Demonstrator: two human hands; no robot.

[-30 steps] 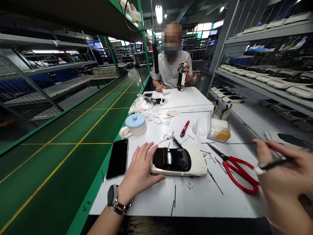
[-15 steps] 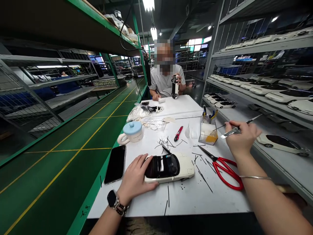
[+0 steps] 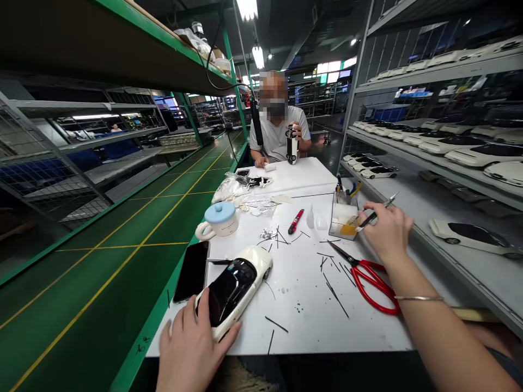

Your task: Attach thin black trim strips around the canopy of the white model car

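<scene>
A white model car (image 3: 237,286) with a black roof lies slanted near the table's front left edge. My left hand (image 3: 192,348) wraps around its rear end, fingers curled on the body. My right hand (image 3: 386,228) is stretched over the right side of the table, closed on a thin metal tool (image 3: 378,212) whose tip sits at the clear plastic box (image 3: 343,220). Red-handled scissors (image 3: 368,275) lie just below that hand. Short black strips (image 3: 333,288) are scattered over the white table (image 3: 310,326).
A black phone (image 3: 191,270) lies left of the car, a white mug with a blue lid (image 3: 218,220) behind it, a red knife (image 3: 295,221) mid-table. A person across the table holds another model car (image 3: 291,144). Shelves with white model cars (image 3: 466,234) run along the right.
My left hand pulled the car toward the front left edge and turned it slantwise. My right hand lowered the tool down to the clear box.
</scene>
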